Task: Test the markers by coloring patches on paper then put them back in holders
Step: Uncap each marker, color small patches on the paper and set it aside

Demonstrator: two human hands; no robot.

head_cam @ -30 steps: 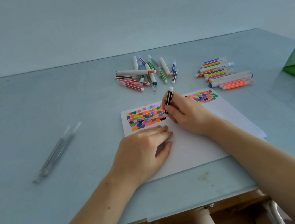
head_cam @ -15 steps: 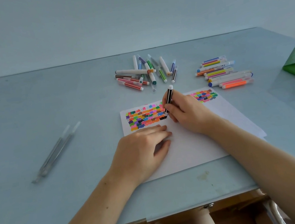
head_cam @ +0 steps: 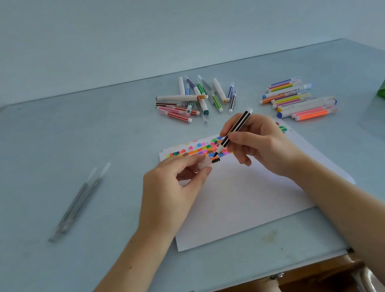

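Head view, pale blue table [head_cam: 65, 142], plain wall, right hand [head_cam: 257, 147] grip pinching black marker [head_cam: 234, 129], left hand [head_cam: 174, 186] pinching cap [head_cam: 204, 162]

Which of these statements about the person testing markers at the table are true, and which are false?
1. The right hand holds a black marker. True.
2. The left hand lies flat on the paper. False: it is raised, pinching a small pale cap.
3. The marker's tip is bare. True.
4. All loose markers sit in one heap. False: there are two groups, one behind the paper and another further right.
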